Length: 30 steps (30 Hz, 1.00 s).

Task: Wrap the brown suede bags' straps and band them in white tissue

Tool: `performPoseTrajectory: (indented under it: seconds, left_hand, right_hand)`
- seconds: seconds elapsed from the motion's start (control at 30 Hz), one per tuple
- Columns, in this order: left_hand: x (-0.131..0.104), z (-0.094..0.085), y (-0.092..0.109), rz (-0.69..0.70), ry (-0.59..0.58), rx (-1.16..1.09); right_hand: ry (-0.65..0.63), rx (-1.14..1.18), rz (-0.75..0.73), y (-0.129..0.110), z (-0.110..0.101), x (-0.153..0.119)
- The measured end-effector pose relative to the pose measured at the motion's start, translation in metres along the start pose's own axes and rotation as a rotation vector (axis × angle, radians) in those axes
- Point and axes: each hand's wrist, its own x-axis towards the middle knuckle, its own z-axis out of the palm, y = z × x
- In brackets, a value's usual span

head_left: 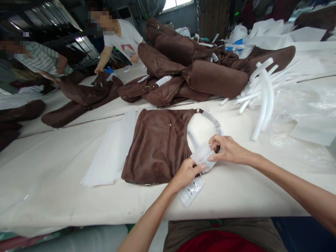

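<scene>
A brown handbag (157,147) with a zip on its side lies flat on the pale table. Its strap, partly covered in clear wrap (212,120), curves out to the right. At the strap's near end, a sheet of white wrapping (201,154) is pinched between thumb and fingers of my left hand (187,173). My right hand (227,149) grips the same wrapping and strap from the other side, its fingers closed. Below my left hand hangs a tag in a clear sleeve (192,191).
White foam sheets (110,150) lie left of the bag. Brown bags (215,78) are heaped behind it. White foam tubes (265,98) and clear plastic (296,122) lie to the right. Two people (123,38) stand across the table (65,199), near more bags.
</scene>
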Motion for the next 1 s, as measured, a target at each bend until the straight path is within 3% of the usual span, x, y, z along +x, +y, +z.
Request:
performPoseTrajectory:
  seconds: [0.2,0.37,0.43,0.53,0.8,1.0]
  left_hand:
    - [0.000,0.002,0.009,-0.005,0.005,0.044]
    - [-0.002,0.004,0.014,-0.010,0.072,0.021]
    - [-0.003,0.004,0.016,-0.036,0.095,-0.026]
    - [-0.002,0.005,0.020,-0.097,0.094,-0.113]
    - [0.001,-0.005,0.023,-0.188,0.019,-0.340]
    - [0.004,-0.011,0.022,-0.136,0.039,-0.362]
  right_hand:
    - [-0.257,-0.306,-0.253,-0.008,-0.030,0.021]
    - [-0.492,0.116,-0.274,-0.001,-0.024,0.025]
    - [-0.483,0.229,-0.290,0.006,-0.019,0.021]
    - [-0.418,0.230,-0.441,0.015,-0.014,0.015]
    - [-0.258,-0.015,-0.766,0.023,-0.007,0.010]
    - [-0.169,-0.135,-0.830,0.019,-0.006,0.011]
